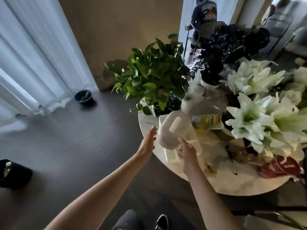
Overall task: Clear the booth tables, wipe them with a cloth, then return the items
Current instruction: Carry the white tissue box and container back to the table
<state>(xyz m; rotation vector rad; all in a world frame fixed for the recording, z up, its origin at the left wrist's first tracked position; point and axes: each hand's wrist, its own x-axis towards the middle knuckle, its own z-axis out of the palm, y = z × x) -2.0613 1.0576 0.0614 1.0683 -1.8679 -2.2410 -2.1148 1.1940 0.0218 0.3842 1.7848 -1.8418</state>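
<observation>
A round white table [232, 185] stands at the right, crowded with items. At its left edge a white plastic jug with a handle [171, 130] lies tilted on a white tray-like box [172, 155]. My left hand [147, 141] is stretched out flat just left of the jug, fingers straight, a small gap between them. My right hand [186, 151] reaches to the jug's lower end with loosely bent fingers; a firm hold is not visible. A roll of paper towel [189, 101] stands behind the jug.
A green leafy plant [152, 75], white lilies [259, 117], dark foliage [232, 47], a yellow packet [207, 123], a red item [280, 166] and a pen [231, 160] fill the table. A dark bowl [83, 96] sits on the floor by white curtains. A person sits in the background.
</observation>
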